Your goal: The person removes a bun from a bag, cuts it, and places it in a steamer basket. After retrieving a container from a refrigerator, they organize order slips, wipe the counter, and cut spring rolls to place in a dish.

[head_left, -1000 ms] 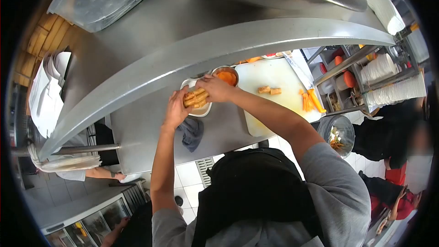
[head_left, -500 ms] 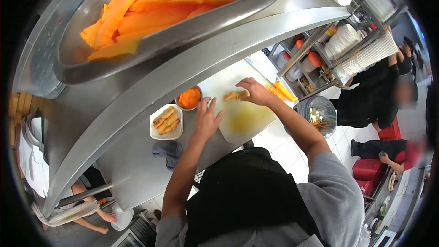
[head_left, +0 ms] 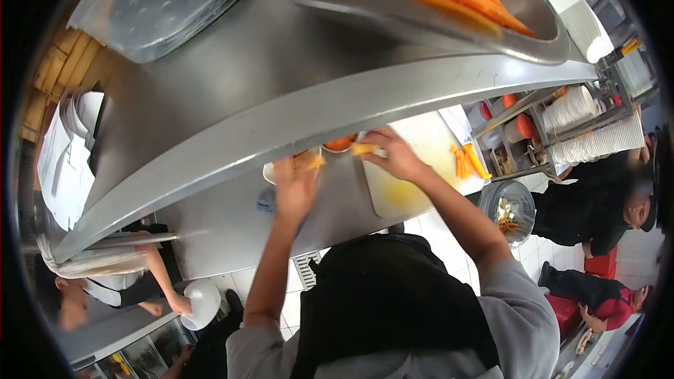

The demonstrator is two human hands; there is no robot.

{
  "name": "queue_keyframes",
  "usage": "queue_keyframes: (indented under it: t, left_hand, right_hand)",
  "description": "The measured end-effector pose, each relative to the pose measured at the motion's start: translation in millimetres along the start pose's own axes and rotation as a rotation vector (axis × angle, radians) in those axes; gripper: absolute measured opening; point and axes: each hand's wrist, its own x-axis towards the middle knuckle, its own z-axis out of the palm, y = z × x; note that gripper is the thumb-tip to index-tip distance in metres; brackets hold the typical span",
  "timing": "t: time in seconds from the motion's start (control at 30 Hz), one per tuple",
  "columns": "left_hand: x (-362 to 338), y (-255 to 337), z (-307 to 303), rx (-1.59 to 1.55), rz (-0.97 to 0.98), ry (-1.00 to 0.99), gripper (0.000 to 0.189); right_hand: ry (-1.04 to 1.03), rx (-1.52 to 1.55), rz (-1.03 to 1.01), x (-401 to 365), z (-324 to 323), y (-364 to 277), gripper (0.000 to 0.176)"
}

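Observation:
My left hand (head_left: 295, 188) is over the white bowl (head_left: 269, 174), fingers closed around a golden fried roll (head_left: 316, 161), slightly blurred. The hand hides most of the bowl. My right hand (head_left: 399, 160) pinches another fried roll piece (head_left: 363, 149) beside a small bowl of orange shreds (head_left: 340, 144), partly covered by the shelf edge. Below my right forearm lies the white cutting board (head_left: 393, 200), stained yellow, with orange strips (head_left: 469, 161) at its right side. A grey-blue cloth (head_left: 265, 201) rests on the counter, left of my left wrist.
A steel shelf (head_left: 281, 116) overhangs the counter, bearing a metal tray (head_left: 421, 17) of orange slices and a clear plastic container (head_left: 154, 7). At right stands a clear waste bin (head_left: 507, 214). Co-workers are at right; another person at lower left holds a white container (head_left: 201, 303).
My right hand has lifted the roll piece off the board and moved it left toward the small bowl. My left hand has moved onto the white bowl's rolls. The camera view has shifted.

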Motion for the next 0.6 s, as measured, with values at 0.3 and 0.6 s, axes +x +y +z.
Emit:
queue_keyframes:
  t: [0.3, 0.6]
  left_hand:
    - [1, -66, -19, 0.139, -0.139, -0.13, 0.038]
    - [1, -101, -37, -0.137, -0.429, -0.116, 0.032]
  right_hand:
    - [-0.273, -0.159, -0.129, 89, 104, -39, 0.04]
    - [0.02, -0.098, 0.07, 65, 100, -33, 0.031]
